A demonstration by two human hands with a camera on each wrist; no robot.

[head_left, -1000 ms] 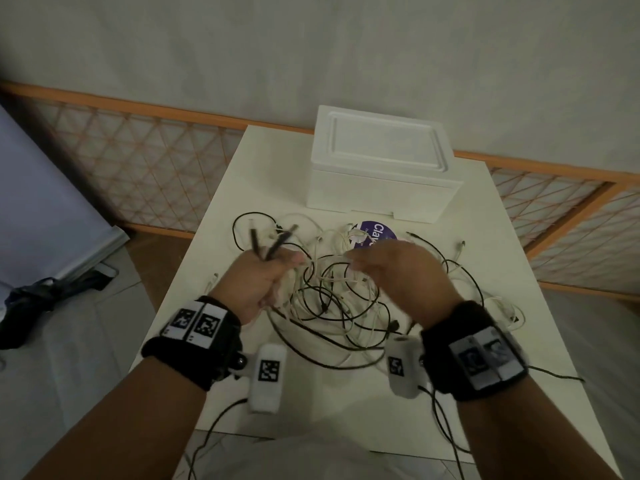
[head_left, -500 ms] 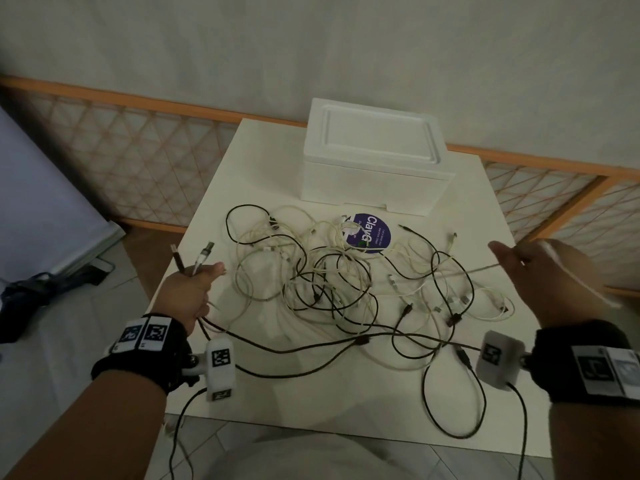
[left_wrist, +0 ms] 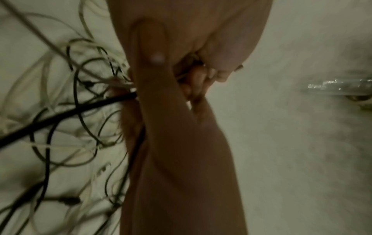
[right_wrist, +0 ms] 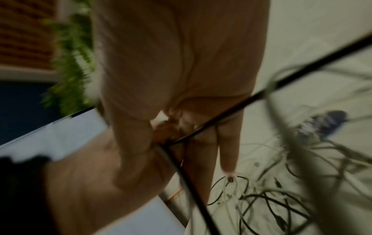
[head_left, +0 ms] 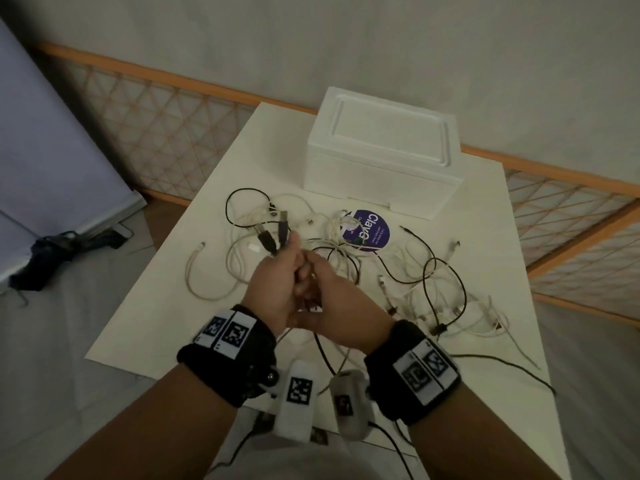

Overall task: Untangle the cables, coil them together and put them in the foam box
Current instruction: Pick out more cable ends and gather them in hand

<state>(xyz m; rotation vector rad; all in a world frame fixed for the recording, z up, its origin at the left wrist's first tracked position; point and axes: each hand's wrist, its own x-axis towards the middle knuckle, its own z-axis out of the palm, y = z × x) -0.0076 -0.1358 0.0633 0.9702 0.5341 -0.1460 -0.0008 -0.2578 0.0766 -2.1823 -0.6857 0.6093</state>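
A tangle of black and white cables [head_left: 346, 265] lies spread over the white table [head_left: 166, 306]. My left hand [head_left: 277, 282] grips a bundle of cable ends, and two USB plugs [head_left: 273, 230] stick up above its fingers. Pressed against it, my right hand [head_left: 339, 299] holds cable too. In the right wrist view a black cable [right_wrist: 221, 116] runs taut through the pinch of my right hand [right_wrist: 175, 132]. The left wrist view shows my left hand [left_wrist: 193, 76] curled round thin cables [left_wrist: 80, 111]. The white foam box [head_left: 381, 150] stands behind with its lid on.
A round purple label [head_left: 372, 230] lies among the cables in front of the box. An orange wooden lattice fence [head_left: 156, 133] runs behind the table. A dark bag [head_left: 59, 251] lies on the floor at the left, below a pale panel [head_left: 45, 133].
Half a second ago my hands were far apart, stretching a cable. Both have come together over the middle of the tangle, the left still holding the USB plugs.
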